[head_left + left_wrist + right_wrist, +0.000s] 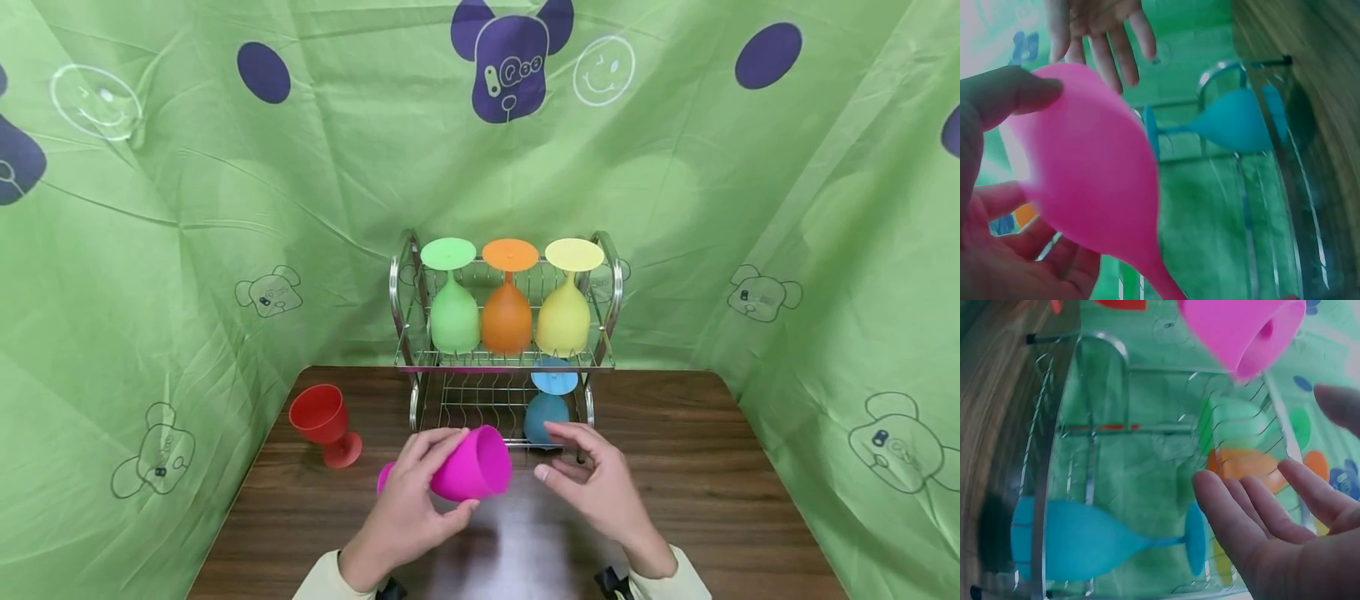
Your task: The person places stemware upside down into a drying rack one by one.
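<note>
My left hand [411, 502] grips a magenta goblet [471, 465] round its bowl, tilted on its side with the mouth facing right. In the left wrist view the thumb presses the bowl [1094, 156] near the rim and the stem points down. My right hand [600, 492] hangs to the right of the goblet, fingers spread and holding nothing. Just beyond its fingertips, a blue goblet [547, 417] stands upside down on the lower tier of the metal dish rack [487, 367]. The right wrist view shows the same blue goblet [1085, 540] behind the rack's front rail.
On the rack's upper tier stand upside-down goblets: green [454, 321], orange [507, 321] and yellow [564, 321]. A red goblet [322, 417] is upright on the wooden table [675, 450], left of the rack. Green patterned cloth [360, 150] hangs behind and at both sides.
</note>
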